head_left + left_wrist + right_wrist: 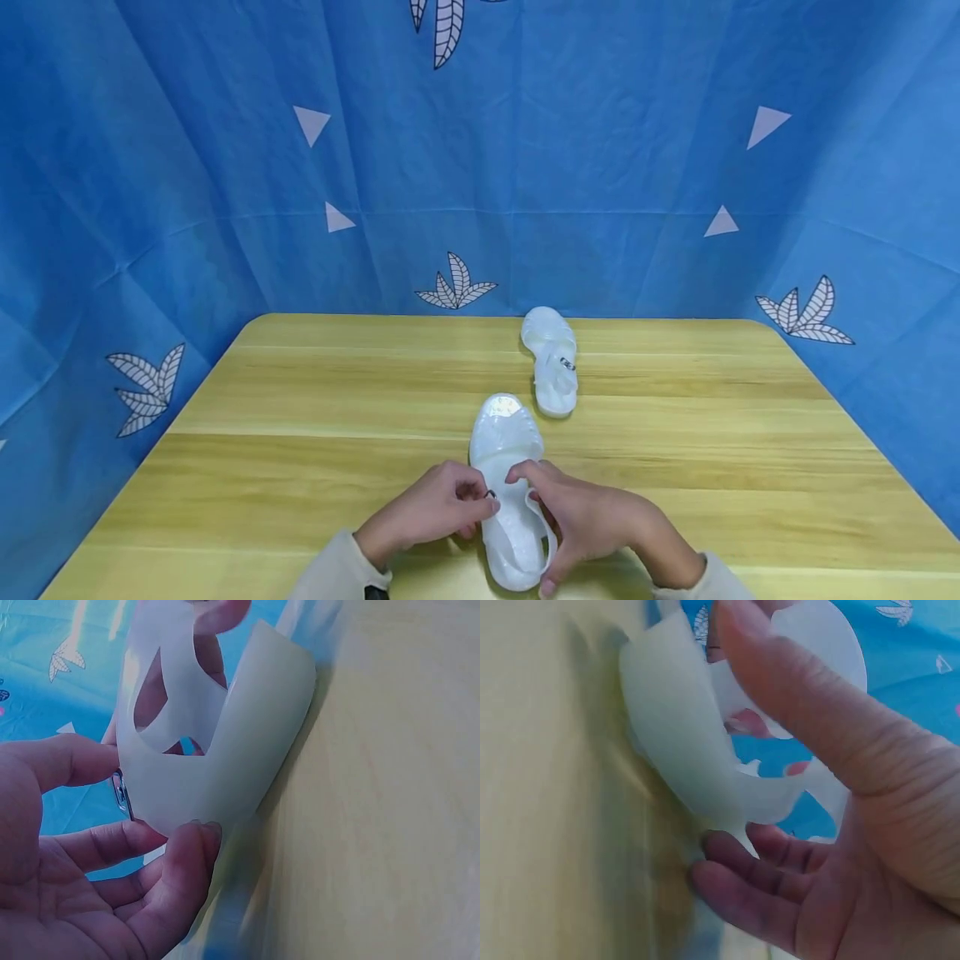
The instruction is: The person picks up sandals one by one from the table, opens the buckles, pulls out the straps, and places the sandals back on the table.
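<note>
A white jelly sandal (506,437) stands on the table in the head view, its toe pointing away and its heel nearest me. At its left side my left hand (442,502) pinches the ankle strap by the small metal buckle (121,794); other fingers touch the sandal's side in the left wrist view. From the right, my right hand (592,512) curls round the sandal, with the thumb by the heel and the index finger reaching over the strap opening. The right wrist view shows the heel (675,712) beside that thumb. Part of the strap is hidden by the fingers.
A second white sandal (550,342) lies farther back, slightly right, with its buckle (567,364) facing up. Both sandals are on a wood-grain table (300,400). A blue curtain (562,167) with leaf and triangle prints surrounds the table's back and sides.
</note>
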A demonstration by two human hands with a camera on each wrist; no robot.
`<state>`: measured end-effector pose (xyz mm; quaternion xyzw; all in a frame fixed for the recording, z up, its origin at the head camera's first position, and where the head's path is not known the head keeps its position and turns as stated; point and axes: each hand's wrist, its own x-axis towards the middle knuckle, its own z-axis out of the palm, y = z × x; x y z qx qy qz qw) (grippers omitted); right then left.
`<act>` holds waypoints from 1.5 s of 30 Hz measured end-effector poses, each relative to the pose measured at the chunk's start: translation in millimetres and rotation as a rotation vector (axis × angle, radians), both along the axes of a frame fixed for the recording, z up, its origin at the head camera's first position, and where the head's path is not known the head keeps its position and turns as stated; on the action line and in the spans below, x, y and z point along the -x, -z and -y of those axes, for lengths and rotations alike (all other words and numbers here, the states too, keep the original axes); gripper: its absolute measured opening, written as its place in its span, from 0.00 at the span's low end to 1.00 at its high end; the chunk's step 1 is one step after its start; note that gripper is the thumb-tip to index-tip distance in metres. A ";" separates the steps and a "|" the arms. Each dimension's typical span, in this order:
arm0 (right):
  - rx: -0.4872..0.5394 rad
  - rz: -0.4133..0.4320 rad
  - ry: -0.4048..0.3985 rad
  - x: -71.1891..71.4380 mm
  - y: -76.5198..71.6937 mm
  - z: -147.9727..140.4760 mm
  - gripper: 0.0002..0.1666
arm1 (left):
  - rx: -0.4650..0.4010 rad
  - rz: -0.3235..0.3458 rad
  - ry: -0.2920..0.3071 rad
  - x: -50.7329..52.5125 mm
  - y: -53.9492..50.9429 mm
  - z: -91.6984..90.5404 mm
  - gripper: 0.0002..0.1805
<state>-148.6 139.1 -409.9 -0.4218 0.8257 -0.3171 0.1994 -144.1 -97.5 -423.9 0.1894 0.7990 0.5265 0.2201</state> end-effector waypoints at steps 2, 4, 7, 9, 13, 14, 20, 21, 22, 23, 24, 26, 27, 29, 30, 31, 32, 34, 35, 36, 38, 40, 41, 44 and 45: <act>-0.015 -0.014 0.025 -0.8 0.6 2.2 0.55 | -0.002 0.002 -0.001 0.4 0.5 0.3 0.15; -0.024 -0.024 0.044 -0.8 1.2 3.5 0.55 | -0.002 0.001 -0.002 0.8 0.7 0.6 0.15; -0.023 -0.038 0.056 -0.7 2.0 4.7 0.55 | -0.004 0.000 -0.003 1.0 0.8 1.1 0.15; -0.019 -0.045 0.057 -1.3 2.8 5.9 0.57 | -0.004 -0.004 -0.006 0.8 0.8 1.6 0.15; -0.038 -0.032 0.068 -3.8 3.3 9.6 0.60 | -0.002 -0.007 -0.008 1.3 0.6 2.4 0.14; -0.044 -0.030 0.074 -4.6 3.2 10.7 0.61 | 0.000 -0.009 -0.005 1.7 0.5 2.7 0.14; -0.053 -0.055 0.113 -6.1 3.4 14.2 0.60 | 0.013 -0.030 0.004 6.0 -1.6 4.8 0.14; -0.050 -0.059 0.119 -5.5 3.4 14.2 0.59 | 0.017 -0.035 0.002 6.9 -2.0 5.2 0.14; -0.048 -0.063 0.123 -4.7 3.3 14.3 0.59 | 0.021 -0.040 -0.002 7.9 -2.4 5.6 0.14; -0.047 -0.068 0.131 -3.5 3.1 14.2 0.58 | 0.025 -0.046 -0.006 9.3 -2.7 6.1 0.14; -0.047 -0.070 0.140 -2.2 2.8 14.2 0.57 | 0.030 -0.053 -0.011 10.9 -2.8 6.6 0.14; -0.047 -0.077 0.162 0.9 1.7 14.4 0.56 | 0.040 -0.071 -0.022 15.0 -3.2 7.5 0.14; -0.047 -0.077 0.176 2.5 1.4 14.6 0.56 | 0.043 -0.077 -0.026 17.3 -3.5 8.0 0.14; -0.046 -0.076 0.207 5.6 0.9 14.9 0.55 | 0.058 -0.090 -0.034 22.4 -4.1 8.9 0.14; -0.042 -0.074 0.222 7.1 0.8 15.2 0.54 | 0.064 -0.089 -0.039 24.9 -4.5 9.3 0.13; -0.037 -0.075 0.233 8.5 0.8 15.5 0.54 | 0.072 -0.090 -0.045 27.1 -4.8 9.8 0.13; -0.033 -0.071 0.242 9.8 1.0 15.7 0.53 | 0.076 -0.085 -0.049 29.1 -5.3 10.3 0.13; -0.025 -0.083 0.253 13.0 1.3 16.3 0.52 | 0.079 -0.071 -0.066 33.4 -4.4 11.3 0.12; -0.023 -0.087 0.257 14.7 1.5 16.8 0.51 | 0.074 -0.061 -0.076 35.2 -4.1 11.7 0.12; -0.019 -0.095 0.261 16.4 1.6 17.5 0.50 | 0.063 -0.054 -0.087 36.7 -4.1 12.2 0.12; -0.008 -0.112 0.272 19.5 2.1 19.0 0.49 | 0.034 -0.048 -0.113 39.5 -3.4 13.1 0.12; 0.004 -0.117 0.296 22.3 2.3 21.6 0.48 | 0.008 -0.047 -0.144 42.2 -2.6 13.6 0.12; 0.010 -0.113 0.310 23.7 2.5 23.1 0.47 | -0.002 -0.046 -0.159 43.5 -2.5 13.9 0.12; 0.040 -0.088 0.348 28.3 2.8 27.7 0.44 | -0.016 -0.038 -0.201 48.8 0.7 13.9 0.13; 0.047 -0.077 0.358 30.2 2.7 29.2 0.42 | -0.019 -0.033 -0.214 51.0 1.9 13.8 0.14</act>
